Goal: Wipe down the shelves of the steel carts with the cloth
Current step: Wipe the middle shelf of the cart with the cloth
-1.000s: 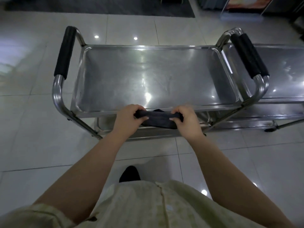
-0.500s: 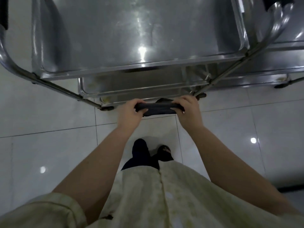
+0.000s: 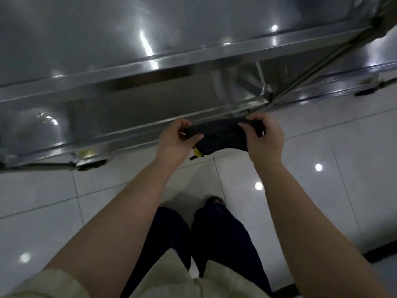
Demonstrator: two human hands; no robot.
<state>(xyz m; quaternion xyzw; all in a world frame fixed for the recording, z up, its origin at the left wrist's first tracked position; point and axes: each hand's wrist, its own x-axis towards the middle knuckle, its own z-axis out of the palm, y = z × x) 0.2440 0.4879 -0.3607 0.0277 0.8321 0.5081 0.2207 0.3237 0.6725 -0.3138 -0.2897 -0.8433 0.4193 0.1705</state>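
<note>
Head camera, looking down: I see the left hand (image 3: pixel 174 143) and the right hand (image 3: pixel 265 139) each gripping one end of the dark cloth (image 3: pixel 221 135). The fingers curl over its top edge and the thumbs pinch from the near side, so it hangs stretched between them. A small yellow tag (image 3: pixel 197 153) shows at its lower left corner. The cloth sits just in front of the near rim of the steel cart's lower shelf (image 3: pixel 133 108); whether it touches the rim I cannot tell. The top shelf (image 3: pixel 96 35) fills the upper frame. A second cart (image 3: pixel 365 67) stands just to the right. Lower down, dark trousers (image 3: pixel 214 244) and a shoe (image 3: pixel 214 201) show over pale floor tiles (image 3: pixel 43 201).
</note>
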